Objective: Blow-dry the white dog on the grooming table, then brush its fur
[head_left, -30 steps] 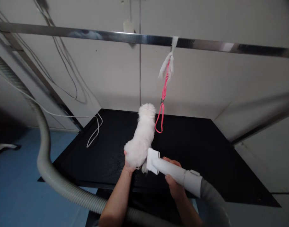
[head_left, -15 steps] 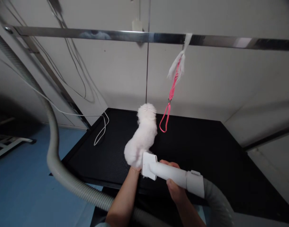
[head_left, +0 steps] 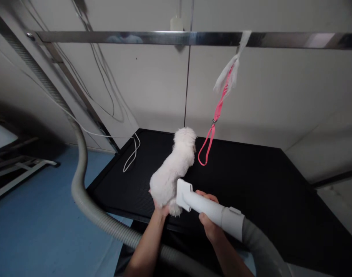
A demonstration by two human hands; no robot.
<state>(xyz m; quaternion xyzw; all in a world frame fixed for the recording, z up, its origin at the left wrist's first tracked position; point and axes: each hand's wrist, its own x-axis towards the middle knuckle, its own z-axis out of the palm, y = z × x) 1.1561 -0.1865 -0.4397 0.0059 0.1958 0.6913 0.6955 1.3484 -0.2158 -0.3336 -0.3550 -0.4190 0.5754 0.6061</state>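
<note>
Keeping the nozzle [head_left: 203, 204] steady seems best; it is encircled by the right hand [head_left: 211, 226], while the white dog [head_left: 173, 169] is supported at its rear by the left hand [head_left: 162, 210], finger spread hidden.

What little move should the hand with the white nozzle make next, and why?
Maybe the right hand should ease the white nozzle forward along the dog: the nozzle's wide end is beside the rump, where the left hand touches.

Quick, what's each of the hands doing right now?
Left hand: against the white dog; fingers mostly hidden, so open or closed can't be told.
Right hand: closed around the white nozzle.
</note>
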